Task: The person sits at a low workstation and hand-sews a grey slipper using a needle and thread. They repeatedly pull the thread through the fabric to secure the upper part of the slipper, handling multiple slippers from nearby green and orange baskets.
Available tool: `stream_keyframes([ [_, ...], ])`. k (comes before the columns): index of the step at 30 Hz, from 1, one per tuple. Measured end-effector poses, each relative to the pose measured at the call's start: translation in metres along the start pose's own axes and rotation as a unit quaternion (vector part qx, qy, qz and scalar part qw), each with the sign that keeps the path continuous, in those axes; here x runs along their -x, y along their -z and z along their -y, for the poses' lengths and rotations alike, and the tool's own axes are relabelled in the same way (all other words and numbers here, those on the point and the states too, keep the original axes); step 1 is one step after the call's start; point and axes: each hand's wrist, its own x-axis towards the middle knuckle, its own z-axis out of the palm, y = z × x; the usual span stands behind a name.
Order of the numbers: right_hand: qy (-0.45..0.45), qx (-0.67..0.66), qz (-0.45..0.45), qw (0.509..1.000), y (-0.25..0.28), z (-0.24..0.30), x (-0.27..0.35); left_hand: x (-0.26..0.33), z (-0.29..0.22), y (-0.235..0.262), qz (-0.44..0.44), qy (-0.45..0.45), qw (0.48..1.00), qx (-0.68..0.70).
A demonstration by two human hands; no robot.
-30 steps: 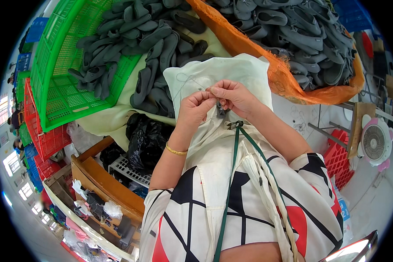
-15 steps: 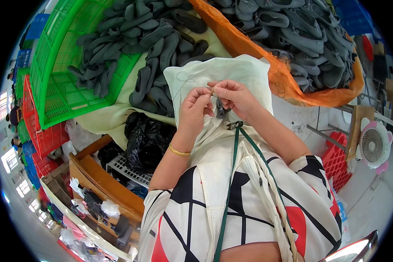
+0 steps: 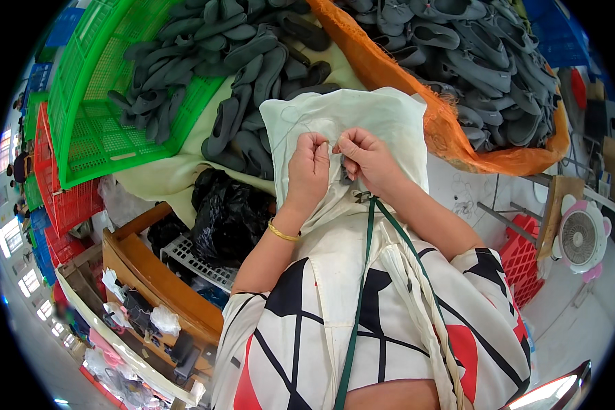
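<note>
The pale cloth (image 3: 393, 116) over your lap is matt and softly creased; your patterned clothing (image 3: 273, 355) is smooth fabric. On your left wrist, the bracelet (image 3: 283, 233) gleams like polished yellow metal. Far left, you have a green crate (image 3: 102, 147) in smooth, slightly shiny perforated plastic. The heaped grey shoes (image 3: 270, 65) look matt. Far right, the orange sack (image 3: 451, 133) seems woven plastic, rough and frayed along its edge. Nearer left, the black bag (image 3: 225, 219) is thin, crinkled, glossy plastic beside brown, smooth-faced wooden furniture (image 3: 158, 273). At right, the fan (image 3: 581, 236) looks like smooth plastic.
</note>
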Motion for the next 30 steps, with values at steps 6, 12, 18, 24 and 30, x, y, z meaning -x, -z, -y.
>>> stream_keyframes([
  [6, -0.107, -0.133, 0.011, 0.985, -0.005, 0.007, -0.003, 0.005, -0.004, 0.006, 0.035, 0.065, 0.992, 0.1],
  [12, -0.088, 0.051, 0.066, 0.993, 0.008, 0.013, -0.009, 0.009, -0.013, 0.033, 0.153, 0.152, 0.956, 0.197],
  [18, -0.044, 0.233, 0.08, 0.968, 0.001, 0.025, -0.003, 0.012, 0.003, 0.068, 0.065, 0.212, 0.959, 0.175],
  [24, -0.056, 0.257, 0.087, 0.961, -0.006, 0.025, -0.002, 0.012, 0.008, 0.07, -0.039, 0.193, 0.952, 0.233],
  [30, -0.049, 0.292, 0.1, 0.95, -0.011, 0.026, -0.001, 0.013, -0.004, 0.036, 0.109, 0.233, 0.858, 0.444],
])
